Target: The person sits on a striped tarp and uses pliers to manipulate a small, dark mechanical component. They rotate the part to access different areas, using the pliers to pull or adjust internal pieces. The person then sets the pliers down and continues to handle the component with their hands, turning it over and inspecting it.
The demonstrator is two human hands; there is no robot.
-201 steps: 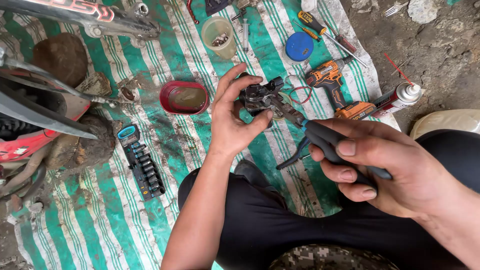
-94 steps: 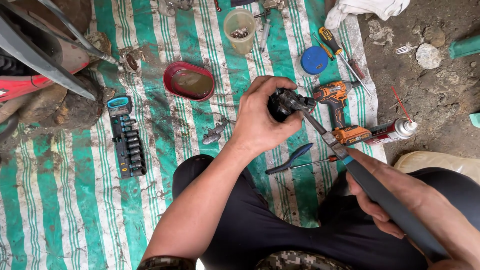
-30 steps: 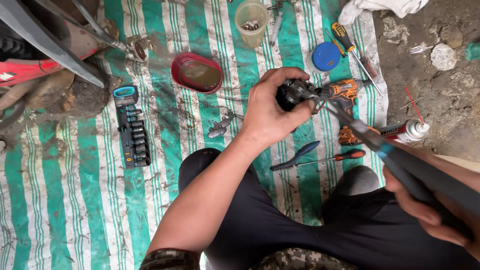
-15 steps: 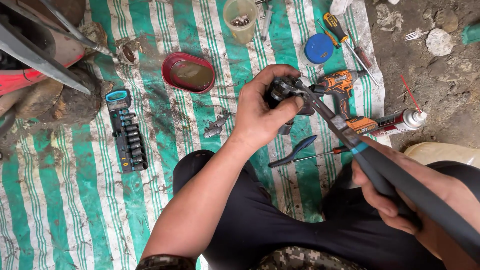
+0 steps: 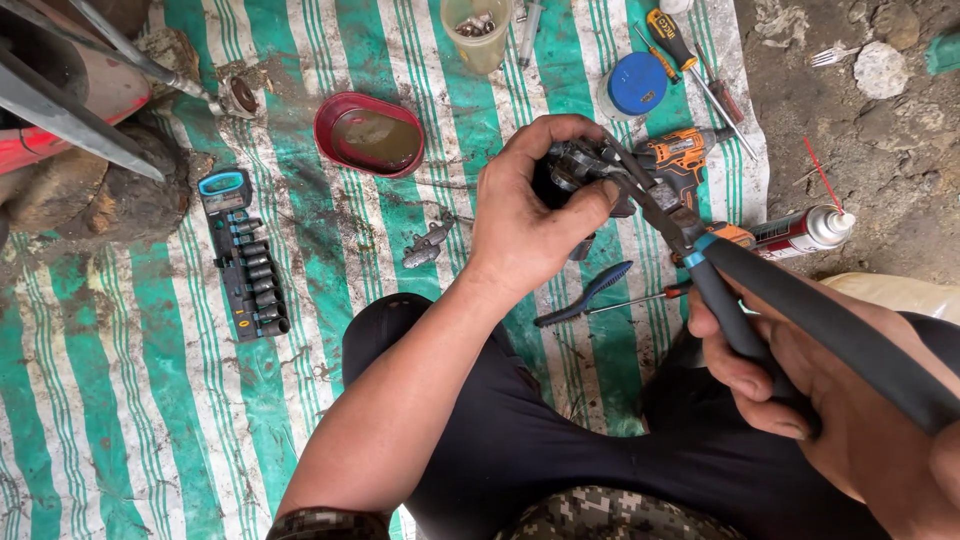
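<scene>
Raised slightly, left hand (image 5: 525,225) still clasps the metal part (image 5: 580,165); right hand (image 5: 800,380) grips pliers (image 5: 700,255) pointing up-left.

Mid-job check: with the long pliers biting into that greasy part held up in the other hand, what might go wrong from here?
1. The long black-handled pliers in the right hand bite the dark greasy metal part right beside the left hand thumb; a slip could pinch or jab it.
2. The part is held in the air over the green-and-white striped tarp; anything freed could drop and roll off onto the dirt.
3. The open red oval dish of murky liquid sits close by and could get knocked.
</scene>
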